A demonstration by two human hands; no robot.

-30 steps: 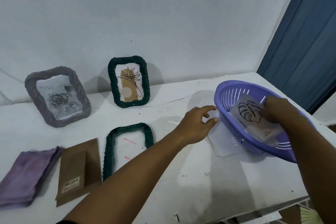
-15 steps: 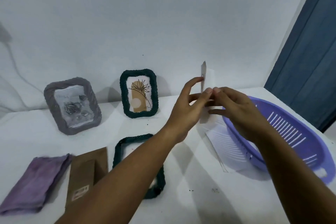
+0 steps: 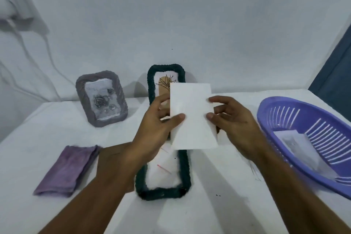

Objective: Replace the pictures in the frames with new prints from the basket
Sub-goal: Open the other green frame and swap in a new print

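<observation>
White print: one sheet [image 3: 191, 116], blank side to the camera, held upright between both hands, long axis vertical.
Left hand: [image 3: 157, 129] thumb curled over the sheet's left edge, fingers behind it; pinching.
Right hand: [image 3: 233, 121] thumb and fingertips pinching the right edge; holds nothing else.
Key relation: empty dark green frame [image 3: 165, 173] lies flat on the desk [image 3: 218, 213] directly below and just nearer the person than the sheet. Its long axis runs away from the person, roughly in line with the sheet's long axis. Judgement: tip the sheet flat and lower it, little or no turning needed.
Nearer hand: left, marginally; frame sits slightly left of centre.
Printed side: cannot tell which way it faces.
Frames: three. One empty green on the desk; one green standing [image 3: 167, 76] behind the sheet, partly hidden, leaf drawing inside; one grey standing [image 3: 102, 99] to the left, rose picture inside.
Basket: one, purple [image 3: 303, 131], right of the right hand, near it; holds more paper, count unclear.
Cloth: one, purple, folded [image 3: 68, 169], left of the left forearm.
</observation>
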